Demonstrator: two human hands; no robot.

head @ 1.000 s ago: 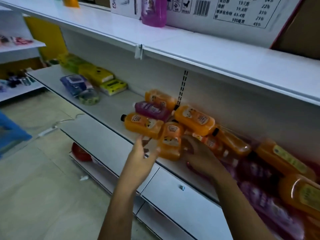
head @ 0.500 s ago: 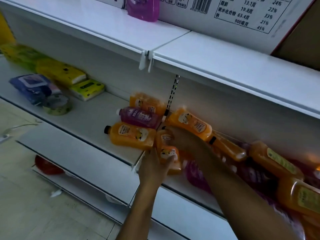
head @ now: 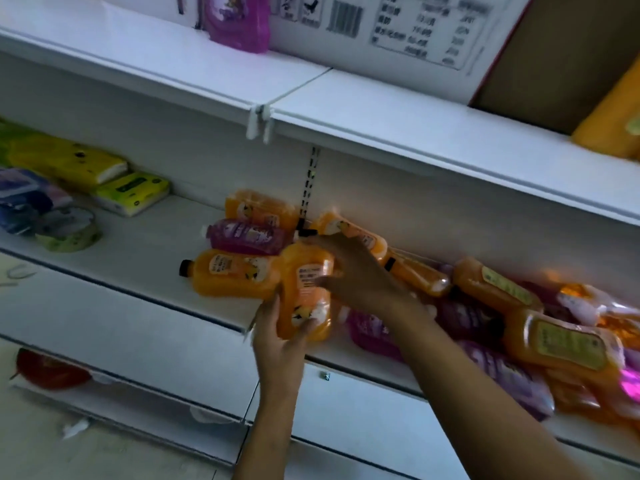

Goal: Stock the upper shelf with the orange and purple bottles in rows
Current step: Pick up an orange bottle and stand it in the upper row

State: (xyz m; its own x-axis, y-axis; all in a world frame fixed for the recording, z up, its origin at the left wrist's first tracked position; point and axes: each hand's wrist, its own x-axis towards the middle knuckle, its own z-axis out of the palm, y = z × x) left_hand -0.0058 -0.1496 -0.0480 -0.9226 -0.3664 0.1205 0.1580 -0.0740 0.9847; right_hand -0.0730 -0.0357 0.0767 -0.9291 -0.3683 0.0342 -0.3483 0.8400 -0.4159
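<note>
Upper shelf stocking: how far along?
Barely started. Done: the upper shelf holds one purple bottle at the back and one orange bottle at the right, no rows. In hand: the left hand and right hand grip one orange bottle over the middle shelf. Left: the heap of orange and purple bottles lying on that middle shelf.

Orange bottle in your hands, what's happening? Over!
Left hand and right hand both grip one orange plastic bottle at the middle shelf's edge. White upper shelf not reached. More bottles piled behind.
</note>
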